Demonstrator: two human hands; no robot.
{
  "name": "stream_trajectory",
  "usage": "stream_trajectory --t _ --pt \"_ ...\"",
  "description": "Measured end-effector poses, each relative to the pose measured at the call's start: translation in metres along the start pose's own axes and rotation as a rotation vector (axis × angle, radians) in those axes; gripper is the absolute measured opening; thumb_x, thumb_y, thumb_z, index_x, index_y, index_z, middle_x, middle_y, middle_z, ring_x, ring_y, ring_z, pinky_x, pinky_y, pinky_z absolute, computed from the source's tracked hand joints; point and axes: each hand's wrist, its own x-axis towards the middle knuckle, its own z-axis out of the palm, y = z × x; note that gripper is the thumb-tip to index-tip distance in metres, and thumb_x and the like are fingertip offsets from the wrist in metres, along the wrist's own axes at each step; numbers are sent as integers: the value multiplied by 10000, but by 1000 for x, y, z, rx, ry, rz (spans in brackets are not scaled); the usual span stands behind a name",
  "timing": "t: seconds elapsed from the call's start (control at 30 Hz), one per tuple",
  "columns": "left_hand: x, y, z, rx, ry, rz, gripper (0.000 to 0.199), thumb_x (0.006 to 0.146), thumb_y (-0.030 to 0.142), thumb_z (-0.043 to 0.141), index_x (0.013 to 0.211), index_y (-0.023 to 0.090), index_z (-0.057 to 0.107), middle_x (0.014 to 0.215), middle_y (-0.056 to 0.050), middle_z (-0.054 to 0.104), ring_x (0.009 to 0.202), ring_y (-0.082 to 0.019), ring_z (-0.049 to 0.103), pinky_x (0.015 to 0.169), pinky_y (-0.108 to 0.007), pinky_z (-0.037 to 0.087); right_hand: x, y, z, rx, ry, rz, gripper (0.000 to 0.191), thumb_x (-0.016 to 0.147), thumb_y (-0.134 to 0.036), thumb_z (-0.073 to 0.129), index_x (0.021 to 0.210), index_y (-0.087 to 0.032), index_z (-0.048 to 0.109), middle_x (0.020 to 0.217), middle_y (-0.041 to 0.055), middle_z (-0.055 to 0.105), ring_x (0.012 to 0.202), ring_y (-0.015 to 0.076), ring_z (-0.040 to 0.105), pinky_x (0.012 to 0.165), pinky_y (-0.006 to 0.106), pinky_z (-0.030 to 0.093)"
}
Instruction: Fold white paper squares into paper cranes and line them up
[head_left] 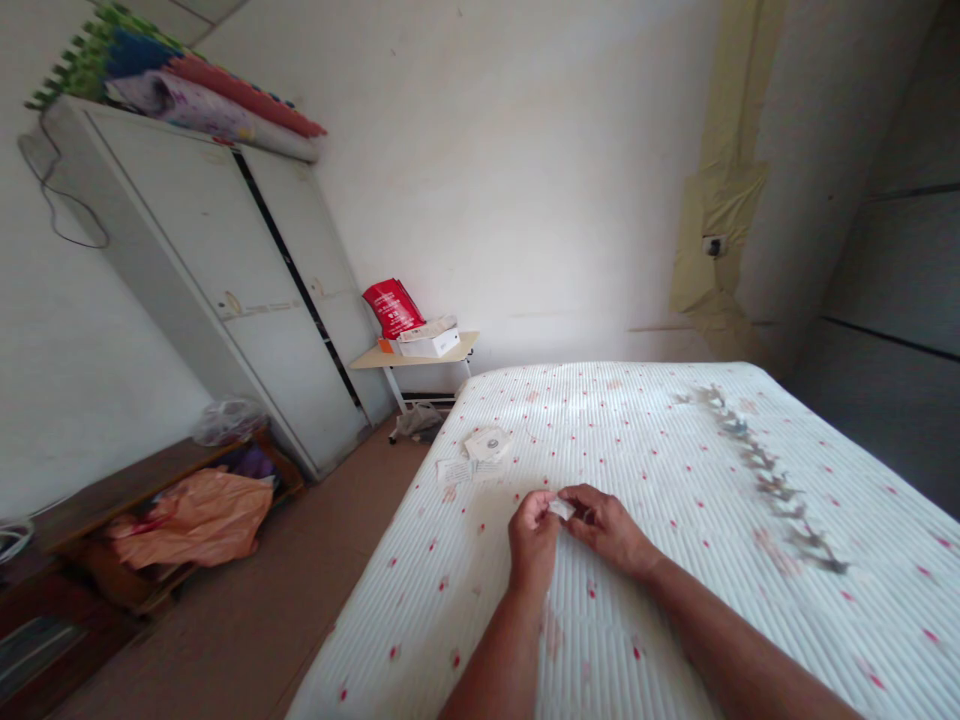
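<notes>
A small whitish piece, perhaps paper or plastic, is pinched between both hands above the bed. My left hand grips its left side with thumb and finger. From the right, my right hand closes on the other side, its fingers curled. Beyond the hands, a round-marked white packet lies on the bed near its left edge, beside a printed paper strip. On the right part of the bed runs a row of several small dark figures, too blurred to identify.
The bed has a white ribbed cover with red dots. Behind its left corner stands a small table with a red bag and white box. A grey cabinet and low wooden bench are at left.
</notes>
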Motion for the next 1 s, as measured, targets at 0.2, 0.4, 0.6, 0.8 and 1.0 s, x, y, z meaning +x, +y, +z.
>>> stream_trajectory --t 0.2,0.4,0.6,0.8,1.0 --pt "-2 0 0 57 -23 -26 369 634 134 526 995 167 591 596 41 543 515 -91 447 507 -186 333 -1 -9 0 -418 39 -114 232 790 -149 451 961 -196 600 886 61 617 775 158 572 690 255 435" --pt "-2 -5 -1 114 -60 24 346 657 154 548 998 175 603 534 66 439 485 -80 366 482 -185 273 1 -10 0 -592 68 -128 204 823 -152 421 817 -194 620 786 51 612 671 134 554 605 218 401" --pt "-2 -6 -1 140 -39 22 365 660 134 541 1017 177 608 606 36 546 532 -98 456 527 -192 346 1 -4 2 -481 56 -83 210 842 -200 403 851 -186 612 811 49 608 694 142 575 617 232 419" --pt "1 -2 -1 69 -14 33 299 643 113 512 894 174 662 865 -41 680 839 -177 601 787 -258 437 0 -7 2 -196 36 -137 155 822 -224 468 854 -190 616 822 58 607 756 161 578 700 276 451" --pt "3 7 -2 7 50 -90 226 612 161 541 782 138 689 747 -44 686 721 -178 604 682 -256 449 1 -1 -1 274 27 91 224 772 -369 550 872 -185 629 795 25 622 729 156 575 660 271 453"
